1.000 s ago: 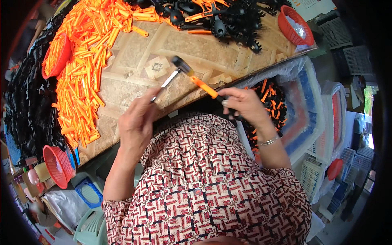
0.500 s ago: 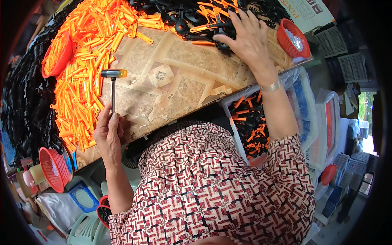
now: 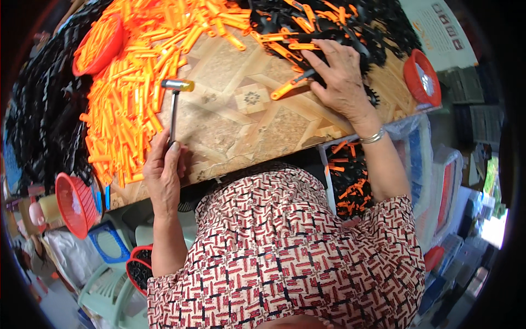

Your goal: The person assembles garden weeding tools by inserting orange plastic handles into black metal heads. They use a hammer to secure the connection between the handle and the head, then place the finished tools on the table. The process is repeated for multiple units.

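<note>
My left hand (image 3: pixel 164 172) is closed around the handle of a small mallet (image 3: pixel 178 85), whose head has a dark end and a yellow end. The mallet stands head up at the edge of a large heap of orange plastic handles (image 3: pixel 123 118). On the right of the table, my right hand (image 3: pixel 344 82) curls over a black plastic part with an orange handle (image 3: pixel 289 88). That handle sticks out to the left between thumb and forefinger; the black body is mostly under my palm. Beyond my fingers lies a pile of black parts (image 3: pixel 378 41) mixed with orange handles.
The patterned tabletop (image 3: pixel 219 134) lies between the heaps. Red baskets stand at the far left (image 3: pixel 82 60), near left (image 3: pixel 68 205) and right (image 3: pixel 413 82). By the table's front edge, a lined crate (image 3: pixel 327 170) contains black and orange pieces. Black strips (image 3: pixel 46 104) lie along the left.
My right hand has drawn nearer from the black pile, its fingers less spread, and the part with the orange handle has come along. My left hand still holds the mallet; the view has shifted.
</note>
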Demonstrator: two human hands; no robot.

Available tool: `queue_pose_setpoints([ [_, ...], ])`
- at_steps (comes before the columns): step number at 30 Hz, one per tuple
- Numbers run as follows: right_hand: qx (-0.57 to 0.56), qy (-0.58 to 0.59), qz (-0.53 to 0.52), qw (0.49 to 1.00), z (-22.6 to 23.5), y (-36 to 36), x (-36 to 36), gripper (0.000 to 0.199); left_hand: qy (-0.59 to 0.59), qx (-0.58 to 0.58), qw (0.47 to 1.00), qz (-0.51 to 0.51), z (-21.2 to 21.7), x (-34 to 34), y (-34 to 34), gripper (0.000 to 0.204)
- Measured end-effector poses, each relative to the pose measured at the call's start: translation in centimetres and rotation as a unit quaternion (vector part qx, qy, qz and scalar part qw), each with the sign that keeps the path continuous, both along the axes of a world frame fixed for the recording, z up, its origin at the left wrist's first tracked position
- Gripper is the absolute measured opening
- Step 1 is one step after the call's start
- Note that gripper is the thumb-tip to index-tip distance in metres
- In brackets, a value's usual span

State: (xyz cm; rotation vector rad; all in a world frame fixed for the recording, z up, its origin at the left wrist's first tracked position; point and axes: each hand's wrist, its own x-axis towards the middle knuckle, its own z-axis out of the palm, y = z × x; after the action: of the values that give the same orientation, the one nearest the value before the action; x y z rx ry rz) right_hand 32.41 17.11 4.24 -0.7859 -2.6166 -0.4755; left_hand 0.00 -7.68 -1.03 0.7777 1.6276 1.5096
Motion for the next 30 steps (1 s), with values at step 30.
queue_pose_setpoints([
  [30, -0.045, 0.248, 0.088, 0.964, 0.2, 0.3, -4.2, 0.023, 0.577, 0.009, 0.806, -0.133, -0.4, -4.0, 14.5, 0.034],
])
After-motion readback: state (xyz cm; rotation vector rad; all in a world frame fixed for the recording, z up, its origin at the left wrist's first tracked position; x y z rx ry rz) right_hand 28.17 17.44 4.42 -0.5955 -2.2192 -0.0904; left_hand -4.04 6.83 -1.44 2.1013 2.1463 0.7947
